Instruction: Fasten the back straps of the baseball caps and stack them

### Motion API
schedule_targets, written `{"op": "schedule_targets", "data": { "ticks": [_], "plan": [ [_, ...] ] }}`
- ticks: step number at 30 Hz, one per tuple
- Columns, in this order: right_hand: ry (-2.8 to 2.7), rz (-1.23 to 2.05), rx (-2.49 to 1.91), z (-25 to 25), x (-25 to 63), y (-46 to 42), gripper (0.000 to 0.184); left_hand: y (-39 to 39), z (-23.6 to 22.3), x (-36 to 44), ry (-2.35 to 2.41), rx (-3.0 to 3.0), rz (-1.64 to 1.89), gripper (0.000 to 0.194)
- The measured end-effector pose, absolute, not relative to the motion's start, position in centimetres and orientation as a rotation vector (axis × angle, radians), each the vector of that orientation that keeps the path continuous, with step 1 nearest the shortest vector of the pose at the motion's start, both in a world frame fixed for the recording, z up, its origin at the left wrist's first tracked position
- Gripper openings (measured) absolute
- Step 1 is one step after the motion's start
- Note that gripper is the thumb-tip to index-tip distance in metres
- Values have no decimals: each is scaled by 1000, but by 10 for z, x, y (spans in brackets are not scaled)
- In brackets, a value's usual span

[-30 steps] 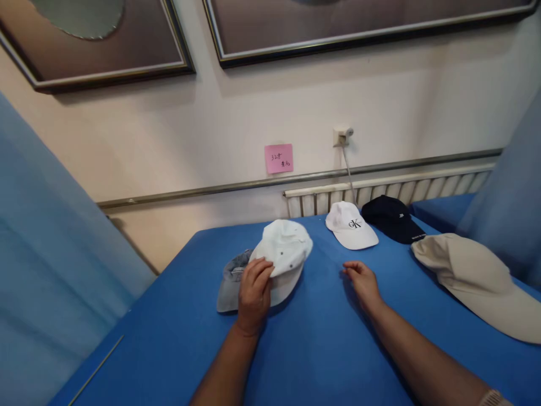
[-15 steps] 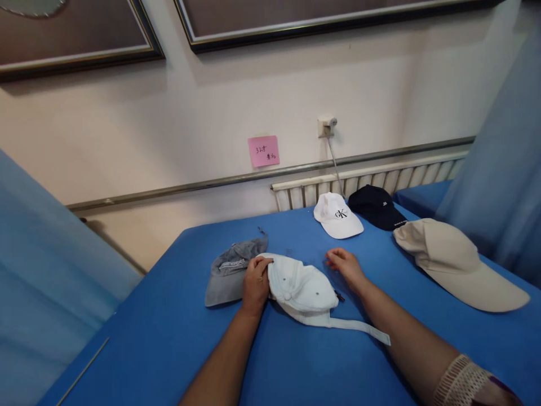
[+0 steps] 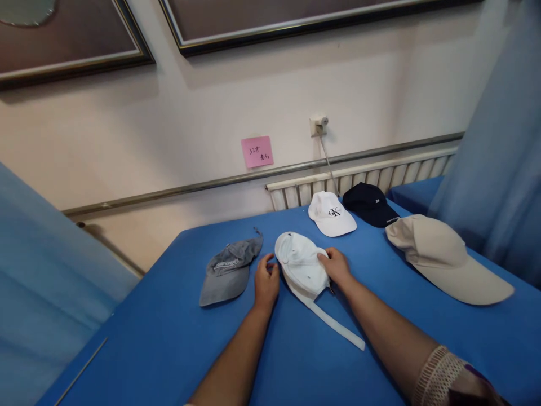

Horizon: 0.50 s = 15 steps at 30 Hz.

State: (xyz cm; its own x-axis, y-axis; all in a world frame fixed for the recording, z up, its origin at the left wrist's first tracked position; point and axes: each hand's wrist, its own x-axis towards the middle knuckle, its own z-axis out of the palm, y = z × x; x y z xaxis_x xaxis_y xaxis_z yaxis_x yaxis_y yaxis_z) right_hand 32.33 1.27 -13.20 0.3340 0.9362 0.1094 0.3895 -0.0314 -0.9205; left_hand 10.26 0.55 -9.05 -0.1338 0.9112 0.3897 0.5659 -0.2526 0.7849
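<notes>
A pale mint baseball cap [image 3: 302, 262] is in the middle of the blue surface, its loose strap trailing toward me on the right. My right hand [image 3: 336, 266] pinches the right side of its crown between thumb and fingers. Just left of the cap, my left hand [image 3: 266, 282] has its fingers apart and curved, with nothing in them. A grey cap [image 3: 230, 268] with light lettering lies farther left, brim toward me. Behind on the right sit a white cap [image 3: 330, 215] with black letters, a black cap [image 3: 369, 204] and a large beige long-brimmed cap [image 3: 448, 256].
The blue covered surface [image 3: 169, 338] reaches to a wall with a metal rail [image 3: 203, 185] and a white radiator [image 3: 363, 172]. A plugged-in cord hangs from a socket [image 3: 318, 126]. Blue curtains [image 3: 42, 282] hang at both sides.
My left hand has let go of the mint cap, and my right hand has taken hold of its other side. The cap has turned, its strap now pointing more toward me.
</notes>
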Motion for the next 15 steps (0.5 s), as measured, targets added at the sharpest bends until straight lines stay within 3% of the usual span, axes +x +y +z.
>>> {"op": "schedule_targets", "data": {
  "ticks": [6, 13, 15],
  "plan": [
    [-1391, 414, -1539, -112, 319, 1, 39, -17, -99, 114, 1524, 1887, 1064, 41],
    [-2078, 509, -1376, -106, 306, -15, 33, -16, -94, 118, 1667, 2184, 742, 47],
    [-2128, 448, -1424, -107, 303, -15, 23, -15, -93, 119, 1669, 2196, 672, 45]
  ]
}}
